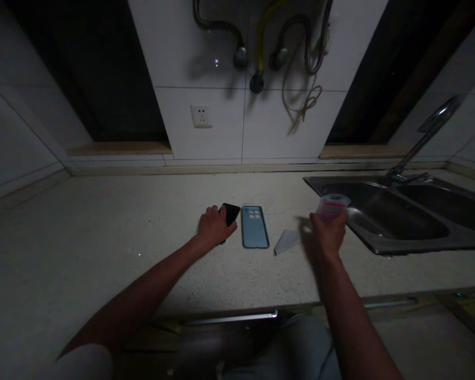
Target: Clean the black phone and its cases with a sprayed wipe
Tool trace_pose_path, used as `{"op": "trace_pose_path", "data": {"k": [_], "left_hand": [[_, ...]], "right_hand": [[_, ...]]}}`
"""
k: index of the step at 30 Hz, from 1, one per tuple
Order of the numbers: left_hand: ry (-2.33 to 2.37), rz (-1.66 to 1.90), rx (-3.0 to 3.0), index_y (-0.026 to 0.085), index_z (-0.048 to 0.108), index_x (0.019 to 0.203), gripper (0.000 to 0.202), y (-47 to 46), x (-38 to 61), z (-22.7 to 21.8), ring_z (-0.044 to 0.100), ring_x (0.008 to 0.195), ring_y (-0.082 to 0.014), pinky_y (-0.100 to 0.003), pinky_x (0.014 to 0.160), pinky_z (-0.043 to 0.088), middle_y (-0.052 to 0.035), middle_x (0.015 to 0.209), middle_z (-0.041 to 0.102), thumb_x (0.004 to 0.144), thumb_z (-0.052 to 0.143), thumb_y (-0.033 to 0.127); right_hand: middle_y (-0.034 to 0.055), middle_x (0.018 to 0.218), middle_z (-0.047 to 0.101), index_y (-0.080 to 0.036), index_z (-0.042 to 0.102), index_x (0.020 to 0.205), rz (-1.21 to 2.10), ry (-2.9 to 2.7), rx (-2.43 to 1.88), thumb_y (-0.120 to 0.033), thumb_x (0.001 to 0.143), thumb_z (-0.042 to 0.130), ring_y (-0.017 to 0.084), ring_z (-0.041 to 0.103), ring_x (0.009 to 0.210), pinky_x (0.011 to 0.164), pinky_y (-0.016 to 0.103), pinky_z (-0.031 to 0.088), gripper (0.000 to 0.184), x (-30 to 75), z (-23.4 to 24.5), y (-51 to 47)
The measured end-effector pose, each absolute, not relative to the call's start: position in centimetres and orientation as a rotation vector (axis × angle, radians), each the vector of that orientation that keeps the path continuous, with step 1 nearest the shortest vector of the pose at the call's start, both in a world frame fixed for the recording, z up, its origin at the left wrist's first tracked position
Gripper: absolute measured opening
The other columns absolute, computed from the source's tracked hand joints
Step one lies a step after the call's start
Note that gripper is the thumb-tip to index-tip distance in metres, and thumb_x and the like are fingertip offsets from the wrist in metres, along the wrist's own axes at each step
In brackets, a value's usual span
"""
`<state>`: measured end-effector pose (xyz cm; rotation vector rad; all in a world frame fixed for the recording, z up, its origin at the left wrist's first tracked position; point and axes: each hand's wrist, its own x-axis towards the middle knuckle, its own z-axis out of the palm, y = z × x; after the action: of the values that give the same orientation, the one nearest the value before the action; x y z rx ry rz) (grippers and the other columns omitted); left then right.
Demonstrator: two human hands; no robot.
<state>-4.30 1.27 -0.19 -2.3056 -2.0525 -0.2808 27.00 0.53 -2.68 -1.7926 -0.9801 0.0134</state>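
In a dim kitchen, along a white tiled wall [277, 137], with a white power socket [201, 116] at centre-left, dark braided hoses [217, 25] and a yellow pipe [262, 39] above, and a looped pale cord [312, 97] hanging to the right. Below, a pale speckled countertop [142, 211], fitted at right with a double-bowl stainless steel sink [374, 249] and a chrome faucet [415, 150].

Left hand [216, 227]: bent over a black smartphone [231, 212], grasping from above, with thumb towards the right edge. Held in a narrow grip, close to the countertop; upper end exposed, most of the remainder covered by the hand.

Blue phone case [255, 232]: lies flat at mid-counter, just right of the smartphone, with camera cut-outs at the far end. Shows a darker rim all round.

Right hand [329, 232]: curled round a clear plastic container [329, 209] with a pink-red marking, beside the near-left part of the sink. Not wide; fingers partly hidden behind the container. Contact between container and countertop: cannot tell.

Pale, angular sheet [287, 240], dark at the near tip: lies on the countertop between phone case and right hand, apart from the case. Exact material: cannot tell.
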Motion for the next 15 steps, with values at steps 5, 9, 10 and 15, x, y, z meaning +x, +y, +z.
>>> {"op": "trace_pose_path", "data": {"k": [5, 9, 10, 15], "left_hand": [[-2.084, -0.408, -2.343, 0.01, 0.05, 0.14, 0.064, 1.3, -4.3, 0.0, 0.052, 0.121, -0.0414, -0.049, 0.096, 0.043, -0.0258, 0.128, 0.057, 0.092, 0.053, 0.053], [-1.93, -0.703, -2.411, 0.012, 0.048, 0.143, 0.061, 1.5, -4.2, 0.6, 0.046, 0.131, -0.0382, -0.051, 0.108, 0.037, -0.0237, 0.139, 0.052, 0.095, 0.052, 0.048], [-1.837, -0.791, -2.461, 0.013, 0.046, 0.145, 0.059, 1.3, -4.0, 0.8, 0.044, 0.135, -0.0358, -0.05, 0.111, 0.035, -0.0219, 0.143, 0.05, 0.095, 0.052, 0.044], [-1.458, -1.176, -2.892, 0.02, 0.042, 0.147, 0.063, -1.6, -1.8, 0.4, 0.053, 0.129, -0.0278, -0.045, 0.109, 0.044, -0.0152, 0.144, 0.053, 0.093, 0.057, 0.048]], "right_hand": [[0.0087, 0.101, 0.066, -0.019, 0.055, 0.104, 0.118, -0.774, -1.491, -0.049, 0.058, 0.079, 0.027, 0.064, 0.091, 0.088, 0.045, 0.052, 0.061, 25.4, -0.7, 0.0], [0.0019, 0.085, 0.065, -0.02, 0.054, 0.088, 0.494, -0.765, -1.186, -0.052, 0.056, 0.084, 0.018, 0.063, 0.075, 0.073, 0.034, 0.054, 0.054, 23.6, -0.1, 0.0], [0.0012, 0.081, 0.065, -0.021, 0.054, 0.084, 0.633, -0.779, -1.139, -0.054, 0.057, 0.083, 0.017, 0.063, 0.072, 0.069, 0.032, 0.053, 0.052, 23.1, -0.2, 0.0], [-0.0008, 0.071, 0.065, -0.021, 0.056, 0.081, 1.029, -0.901, -1.078, -0.058, 0.044, 0.09, 0.016, 0.061, 0.06, 0.053, 0.027, 0.049, 0.062, 20.4, -1.2, -0.5]]}}
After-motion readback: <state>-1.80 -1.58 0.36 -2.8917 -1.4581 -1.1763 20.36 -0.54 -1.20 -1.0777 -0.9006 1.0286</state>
